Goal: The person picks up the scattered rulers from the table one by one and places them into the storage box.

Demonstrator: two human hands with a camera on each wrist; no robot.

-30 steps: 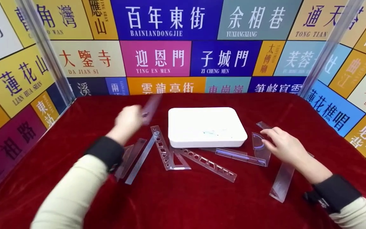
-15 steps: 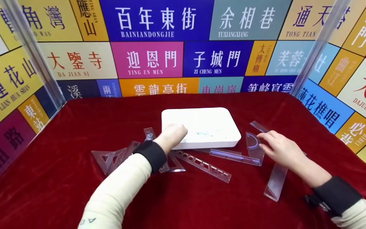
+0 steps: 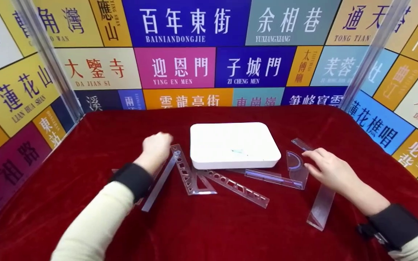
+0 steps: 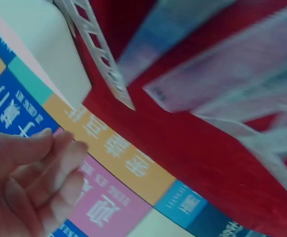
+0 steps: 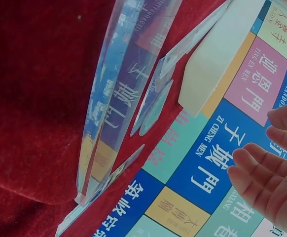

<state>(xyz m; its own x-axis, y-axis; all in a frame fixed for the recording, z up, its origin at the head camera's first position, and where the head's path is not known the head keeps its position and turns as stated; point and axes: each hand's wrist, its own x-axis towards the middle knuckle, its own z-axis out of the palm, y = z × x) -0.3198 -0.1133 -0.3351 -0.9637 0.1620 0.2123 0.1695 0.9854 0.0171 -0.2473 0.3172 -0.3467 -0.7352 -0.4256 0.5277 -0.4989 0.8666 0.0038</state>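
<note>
My left hand (image 3: 157, 152) is raised over the left cluster of clear plastic rulers, fingers loosely curled with nothing between them in the left wrist view. Beneath its wrist lies a clear straight ruler (image 3: 160, 188), and a stencil ruler (image 3: 182, 168) with cut-out shapes leans against a clear set square (image 3: 202, 192). My right hand (image 3: 327, 170), relaxed and holding nothing, hovers at the right, beside a clear piece with a protractor arc (image 3: 298, 172) and over a wide clear ruler (image 3: 320, 214). The forearm and hand partly hide that ruler.
A white rounded box (image 3: 234, 143) sits at the back centre. In front of it lie another stencil ruler (image 3: 238, 186) and a ruler with violet marks (image 3: 276, 179). Behind the red cloth (image 3: 201, 232) stands a wall of coloured sign panels (image 3: 180, 67).
A second ago my left hand held a clear, violet-tinted flat piece. It reached over the box's left side, then came back left without the piece. My right hand stays nearly in place.
</note>
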